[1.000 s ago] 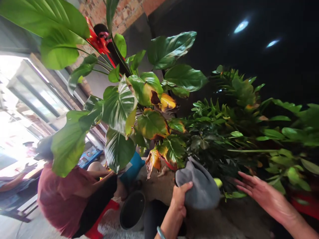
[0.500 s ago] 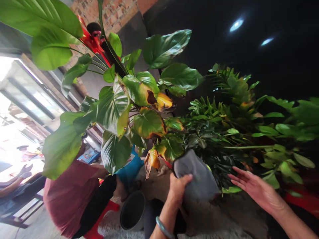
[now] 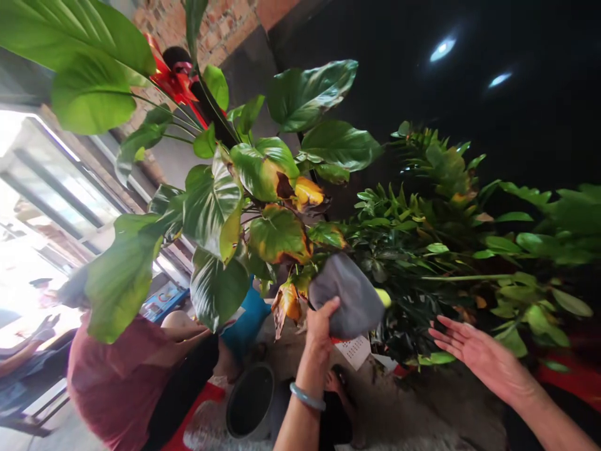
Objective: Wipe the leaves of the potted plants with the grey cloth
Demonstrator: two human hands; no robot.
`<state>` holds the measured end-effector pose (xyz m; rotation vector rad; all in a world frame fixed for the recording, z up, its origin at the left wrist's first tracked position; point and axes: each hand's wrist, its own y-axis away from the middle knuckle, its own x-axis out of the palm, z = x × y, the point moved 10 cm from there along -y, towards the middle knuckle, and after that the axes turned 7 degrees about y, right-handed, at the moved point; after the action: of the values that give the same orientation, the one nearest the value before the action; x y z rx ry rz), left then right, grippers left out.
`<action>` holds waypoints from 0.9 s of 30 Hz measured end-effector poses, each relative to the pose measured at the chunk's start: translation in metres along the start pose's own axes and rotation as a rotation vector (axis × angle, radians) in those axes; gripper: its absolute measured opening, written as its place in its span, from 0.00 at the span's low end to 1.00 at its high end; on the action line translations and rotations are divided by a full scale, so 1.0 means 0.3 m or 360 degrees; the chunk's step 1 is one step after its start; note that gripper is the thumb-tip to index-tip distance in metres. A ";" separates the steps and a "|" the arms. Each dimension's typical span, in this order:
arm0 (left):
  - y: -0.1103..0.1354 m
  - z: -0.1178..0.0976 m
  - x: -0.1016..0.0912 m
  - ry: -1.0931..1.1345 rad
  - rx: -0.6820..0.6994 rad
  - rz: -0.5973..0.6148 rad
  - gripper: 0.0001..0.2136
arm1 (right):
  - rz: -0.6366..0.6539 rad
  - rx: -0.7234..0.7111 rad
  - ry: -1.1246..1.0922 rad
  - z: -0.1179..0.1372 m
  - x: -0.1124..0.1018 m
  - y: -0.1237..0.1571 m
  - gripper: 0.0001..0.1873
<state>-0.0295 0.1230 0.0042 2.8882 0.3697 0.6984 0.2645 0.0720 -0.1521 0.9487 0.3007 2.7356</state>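
My left hand [image 3: 320,324], with a pale bangle at the wrist, grips a grey cloth [image 3: 350,297] that has a yellow-green edge. The cloth is held up in front of the lower leaves of a tall potted-type plant; its large green leaves [image 3: 216,200] have brown, yellowed edges in places. A withered yellow-brown leaf [image 3: 287,304] hangs just left of the cloth. Palm up and fingers spread, my right hand [image 3: 476,354] holds nothing and is beside the low foliage [image 3: 436,357] on the right.
A dark bucket [image 3: 250,401] stands on the floor below. To the left sits a person in a red-brown shirt [image 3: 117,369], near a blue box [image 3: 164,300]. Bushy plants [image 3: 422,219] fill the right side before a dark glossy wall [image 3: 399,113]. A printed sheet [image 3: 354,352] lies low behind the cloth.
My left hand has moved up and slightly left with the cloth, uncovering the printed sheet. My right hand has hardly moved. The seated person has shifted a little left.
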 end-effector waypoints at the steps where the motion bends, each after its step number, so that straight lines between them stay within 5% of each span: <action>1: 0.030 0.083 0.013 -0.0068 -0.0178 0.0123 0.24 | -0.0007 0.0000 0.0003 -0.001 -0.003 0.000 0.12; 4: 0.158 0.276 0.024 -0.0185 -0.0541 0.0402 0.27 | -0.0049 0.0014 0.0031 -0.004 -0.018 -0.002 0.13; 6: 0.209 0.318 0.010 -0.0212 -0.0612 0.0434 0.29 | -0.0060 0.0024 0.0053 -0.005 -0.021 -0.002 0.14; 14: 0.157 0.214 0.011 -0.0232 -0.0461 0.0411 0.31 | -0.0068 -0.0020 0.0066 -0.001 0.029 -0.005 0.13; 22: 0.220 0.311 0.039 -0.0261 -0.0540 0.0529 0.29 | -0.0092 -0.0056 0.0404 0.080 0.195 0.004 0.12; 27: 0.157 0.162 0.021 -0.0210 -0.0422 0.0427 0.30 | -0.0156 -0.0048 0.0483 0.090 0.177 0.017 0.14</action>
<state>0.0080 0.0753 -0.0265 2.7322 -0.1217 0.5412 0.2403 0.0851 -0.0991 0.4936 0.3461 2.7787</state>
